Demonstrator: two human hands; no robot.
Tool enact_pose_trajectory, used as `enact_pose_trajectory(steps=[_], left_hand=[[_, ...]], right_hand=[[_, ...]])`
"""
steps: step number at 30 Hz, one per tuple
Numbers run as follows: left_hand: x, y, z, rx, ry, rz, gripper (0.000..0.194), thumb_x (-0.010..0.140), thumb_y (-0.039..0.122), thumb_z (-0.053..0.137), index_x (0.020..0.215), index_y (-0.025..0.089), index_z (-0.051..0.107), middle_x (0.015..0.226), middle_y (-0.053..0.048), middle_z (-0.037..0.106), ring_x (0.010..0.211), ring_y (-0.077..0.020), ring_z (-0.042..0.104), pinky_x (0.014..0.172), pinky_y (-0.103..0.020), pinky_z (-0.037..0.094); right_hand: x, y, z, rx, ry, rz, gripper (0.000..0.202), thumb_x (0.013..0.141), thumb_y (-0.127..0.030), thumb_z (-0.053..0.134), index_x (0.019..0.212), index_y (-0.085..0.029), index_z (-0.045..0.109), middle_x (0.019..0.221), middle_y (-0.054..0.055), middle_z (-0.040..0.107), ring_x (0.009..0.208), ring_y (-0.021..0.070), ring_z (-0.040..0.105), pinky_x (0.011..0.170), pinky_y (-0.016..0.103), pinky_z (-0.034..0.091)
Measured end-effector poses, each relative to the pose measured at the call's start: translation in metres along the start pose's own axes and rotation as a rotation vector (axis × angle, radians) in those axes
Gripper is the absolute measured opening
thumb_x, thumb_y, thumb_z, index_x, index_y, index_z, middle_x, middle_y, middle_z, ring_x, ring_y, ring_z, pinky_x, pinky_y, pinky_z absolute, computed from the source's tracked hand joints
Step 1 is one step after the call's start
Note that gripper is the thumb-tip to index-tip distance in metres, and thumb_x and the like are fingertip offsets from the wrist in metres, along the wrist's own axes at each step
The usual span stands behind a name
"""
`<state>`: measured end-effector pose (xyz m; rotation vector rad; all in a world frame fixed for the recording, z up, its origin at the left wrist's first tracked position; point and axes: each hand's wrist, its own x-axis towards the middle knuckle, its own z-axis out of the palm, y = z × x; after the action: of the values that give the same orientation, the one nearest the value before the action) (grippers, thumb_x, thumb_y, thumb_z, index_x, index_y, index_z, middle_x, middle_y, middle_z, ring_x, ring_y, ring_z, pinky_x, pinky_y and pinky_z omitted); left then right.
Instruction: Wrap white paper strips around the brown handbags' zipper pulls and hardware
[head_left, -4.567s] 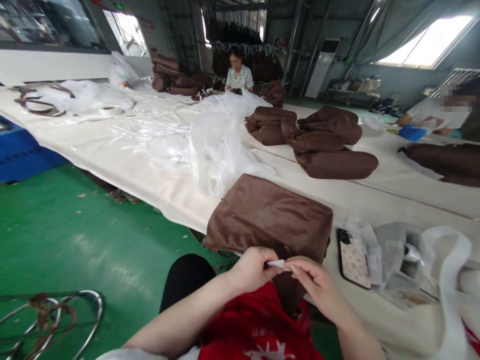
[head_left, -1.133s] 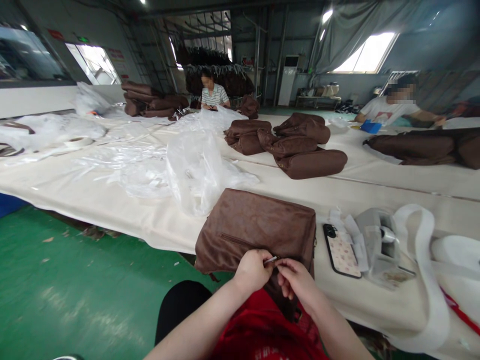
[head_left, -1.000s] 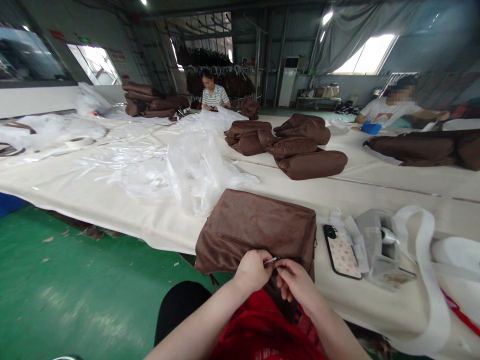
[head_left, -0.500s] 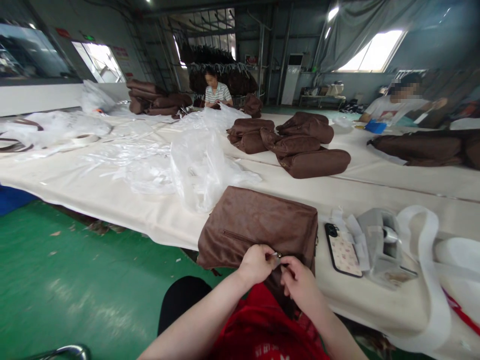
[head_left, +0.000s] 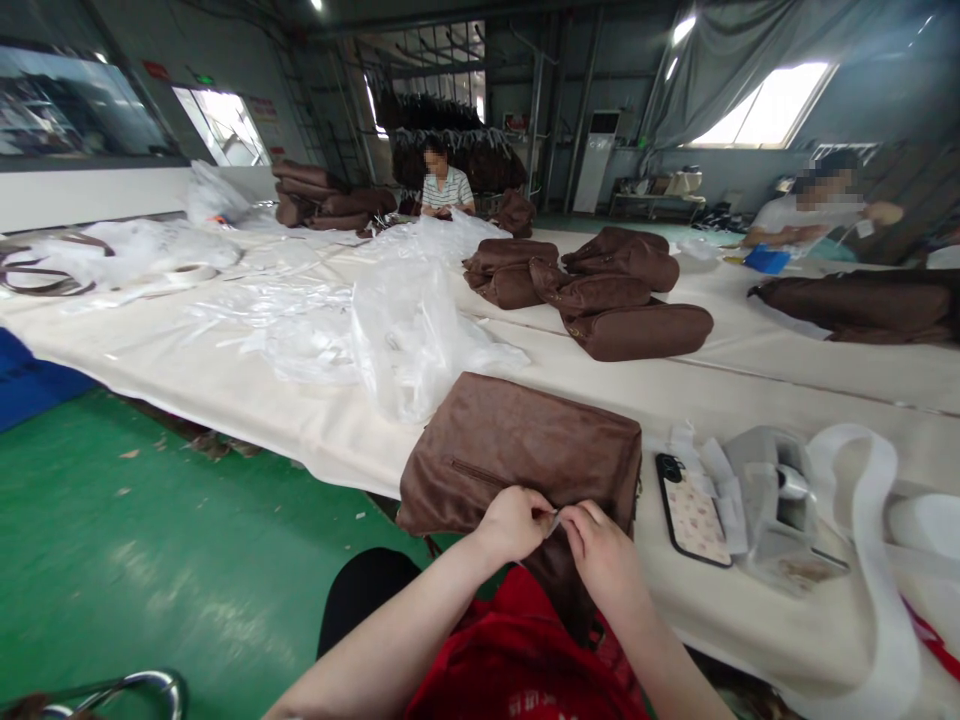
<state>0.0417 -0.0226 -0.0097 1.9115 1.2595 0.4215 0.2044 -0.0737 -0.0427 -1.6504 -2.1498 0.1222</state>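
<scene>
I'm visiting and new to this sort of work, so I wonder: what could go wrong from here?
The small strip is pinched between the left grip and right grip, so it could slip out. The bag overhangs the table's near edge; a tug might slide it off. The phone lies beside the bag and could get nudged.

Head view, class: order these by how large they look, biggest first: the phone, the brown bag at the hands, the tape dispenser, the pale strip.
1. Brown bag
2. Tape dispenser
3. Phone
4. Pale strip, partly hidden between left hand and right hand
</scene>
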Motion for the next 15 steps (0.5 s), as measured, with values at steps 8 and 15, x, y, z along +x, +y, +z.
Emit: enact_pose_trajectory(steps=[8,15], left_hand=[[-0.005,0.009,-0.004,0.129,0.039,0.039,0.025,0.08,0.03,0.053,0.077,0.018,0.075,0.072,-0.006,0.071,0.066,-0.019,0.063,0.064,-0.026,0.046],[-0.006,0.009,-0.005,0.207,0.077,0.065,0.026,0.08,0.021,0.051,0.089,0.022,0.075,0.086,-0.005,0.073,0.078,-0.0203,0.065,0.075,-0.027,0.049]], right_hand=[[0.015,0.007,-0.009,0.023,-0.081,-0.003,0.02,0.094,-0.022,0.044,0.089,-0.023,0.063,0.089,0.004,0.064,0.078,0.0187,0.064,0.067,0.03,0.045],[0.027,0.016,-0.017,0.142,-0.134,-0.024,0.022,0.087,-0.019,0.053,0.105,-0.024,0.064,0.102,0.005,0.065,0.084,0.019,0.065,0.077,0.032,0.049]])
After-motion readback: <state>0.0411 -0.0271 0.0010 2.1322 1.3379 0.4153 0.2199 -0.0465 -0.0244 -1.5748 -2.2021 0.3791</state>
